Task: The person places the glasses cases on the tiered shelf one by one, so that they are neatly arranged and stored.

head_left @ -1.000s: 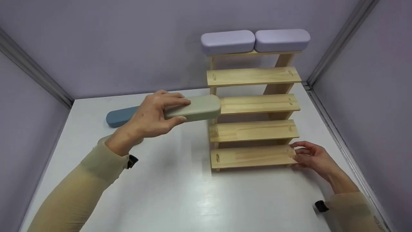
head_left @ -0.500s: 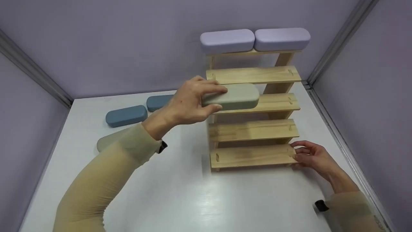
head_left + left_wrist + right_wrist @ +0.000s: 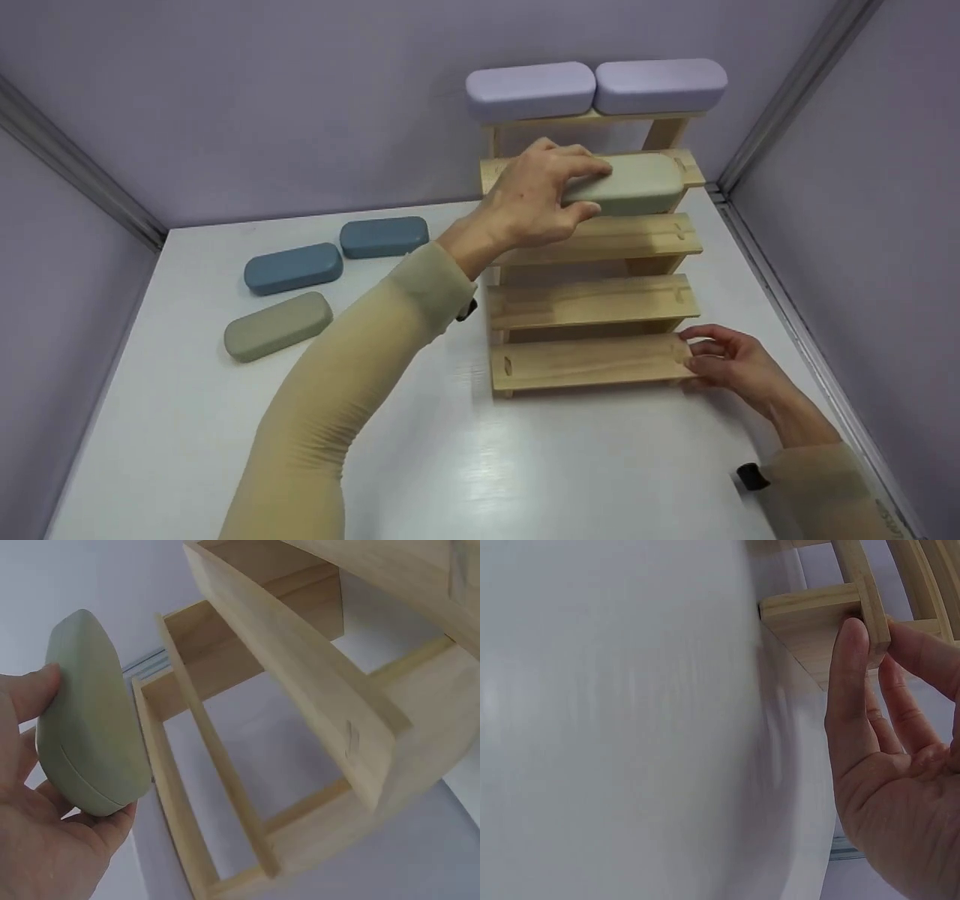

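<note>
In the head view my left hand (image 3: 540,196) grips a pale green glasses case (image 3: 634,182) by its left end, over the second-highest step of a wooden stepped rack (image 3: 592,300). The left wrist view shows the thumb on one side of the case (image 3: 94,720) and fingers under the other, with a lid seam along its edge. My right hand (image 3: 739,371) pinches the right end of the rack's lowest step; in the right wrist view the thumb (image 3: 851,667) presses the step's wooden end (image 3: 877,622). Two lilac glasses cases (image 3: 531,90) lie end to end on the top step.
Left on the white table (image 3: 187,420) lie two blue glasses cases (image 3: 294,268) and another green glasses case (image 3: 279,327), partly close to my left sleeve. A lilac wall (image 3: 300,112) stands behind the rack, with side walls left and right.
My left hand has carried the green glasses case right and up, from beside the rack to its second-highest step. The blue cases and other green case are now uncovered. My right hand stays put.
</note>
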`<state>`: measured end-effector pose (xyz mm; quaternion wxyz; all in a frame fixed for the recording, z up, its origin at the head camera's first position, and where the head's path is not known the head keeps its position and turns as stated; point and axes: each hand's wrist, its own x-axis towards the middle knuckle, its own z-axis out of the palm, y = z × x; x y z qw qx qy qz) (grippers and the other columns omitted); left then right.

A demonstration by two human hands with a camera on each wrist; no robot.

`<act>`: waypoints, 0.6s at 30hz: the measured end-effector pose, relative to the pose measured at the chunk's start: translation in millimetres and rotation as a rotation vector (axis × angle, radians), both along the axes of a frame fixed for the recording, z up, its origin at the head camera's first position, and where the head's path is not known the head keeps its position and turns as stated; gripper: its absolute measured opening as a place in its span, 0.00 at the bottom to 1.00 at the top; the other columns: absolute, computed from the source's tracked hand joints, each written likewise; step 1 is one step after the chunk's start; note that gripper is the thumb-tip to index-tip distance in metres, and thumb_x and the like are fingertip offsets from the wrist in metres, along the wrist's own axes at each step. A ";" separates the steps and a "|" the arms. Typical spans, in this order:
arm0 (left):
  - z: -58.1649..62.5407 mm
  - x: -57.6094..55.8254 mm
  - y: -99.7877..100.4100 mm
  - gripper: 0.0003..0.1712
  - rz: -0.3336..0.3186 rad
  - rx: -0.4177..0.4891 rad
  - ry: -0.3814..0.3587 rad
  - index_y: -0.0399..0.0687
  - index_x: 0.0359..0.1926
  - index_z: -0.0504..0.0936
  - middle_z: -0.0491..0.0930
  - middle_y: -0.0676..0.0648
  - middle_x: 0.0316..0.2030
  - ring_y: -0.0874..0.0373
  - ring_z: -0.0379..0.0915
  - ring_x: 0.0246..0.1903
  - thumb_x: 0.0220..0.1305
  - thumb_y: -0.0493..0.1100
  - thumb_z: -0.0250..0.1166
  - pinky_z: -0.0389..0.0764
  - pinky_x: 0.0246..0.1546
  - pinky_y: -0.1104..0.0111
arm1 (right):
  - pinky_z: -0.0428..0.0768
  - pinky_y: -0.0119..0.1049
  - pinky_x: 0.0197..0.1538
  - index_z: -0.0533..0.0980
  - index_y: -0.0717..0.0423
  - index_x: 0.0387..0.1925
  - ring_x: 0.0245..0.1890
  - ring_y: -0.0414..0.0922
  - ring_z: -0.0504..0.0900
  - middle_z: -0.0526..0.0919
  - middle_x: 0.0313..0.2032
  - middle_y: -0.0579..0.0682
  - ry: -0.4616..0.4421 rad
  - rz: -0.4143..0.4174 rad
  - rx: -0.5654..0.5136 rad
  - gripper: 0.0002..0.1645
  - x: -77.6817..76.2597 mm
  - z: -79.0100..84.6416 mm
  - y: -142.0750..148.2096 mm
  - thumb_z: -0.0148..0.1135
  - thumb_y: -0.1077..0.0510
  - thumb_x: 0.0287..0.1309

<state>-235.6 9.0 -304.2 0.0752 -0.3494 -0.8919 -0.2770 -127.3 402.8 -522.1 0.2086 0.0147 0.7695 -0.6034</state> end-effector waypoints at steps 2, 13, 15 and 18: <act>-1.2 -5.6 10.6 0.28 0.009 -0.039 -0.007 0.55 0.73 0.86 0.89 0.52 0.66 0.47 0.80 0.62 0.74 0.51 0.74 0.81 0.66 0.59 | 0.95 0.40 0.48 0.79 0.53 0.68 0.44 0.39 0.91 0.91 0.45 0.40 -0.003 0.005 -0.003 0.26 0.2 0.5 0.1 0.72 0.65 0.73; -3.0 -28.2 59.5 0.30 0.055 -0.126 0.001 0.59 0.77 0.82 0.86 0.52 0.68 0.51 0.78 0.62 0.79 0.52 0.70 0.76 0.68 0.62 | 0.94 0.36 0.46 0.81 0.52 0.67 0.42 0.37 0.92 0.92 0.44 0.39 0.005 0.013 -0.015 0.25 6.2 5.5 2.6 0.72 0.66 0.73; -2.7 -30.4 67.8 0.30 0.065 -0.146 -0.007 0.60 0.79 0.80 0.85 0.52 0.70 0.51 0.77 0.63 0.80 0.52 0.69 0.77 0.68 0.63 | 0.94 0.36 0.45 0.80 0.53 0.67 0.42 0.36 0.92 0.92 0.44 0.38 0.011 0.012 -0.005 0.25 8.3 6.3 3.5 0.73 0.66 0.72; -1.8 -33.4 80.0 0.31 0.067 -0.168 -0.017 0.60 0.80 0.79 0.85 0.52 0.71 0.52 0.77 0.65 0.80 0.53 0.69 0.75 0.70 0.65 | 0.94 0.36 0.45 0.80 0.54 0.67 0.42 0.37 0.92 0.92 0.44 0.38 0.016 0.008 -0.001 0.25 11.5 8.0 4.1 0.73 0.66 0.72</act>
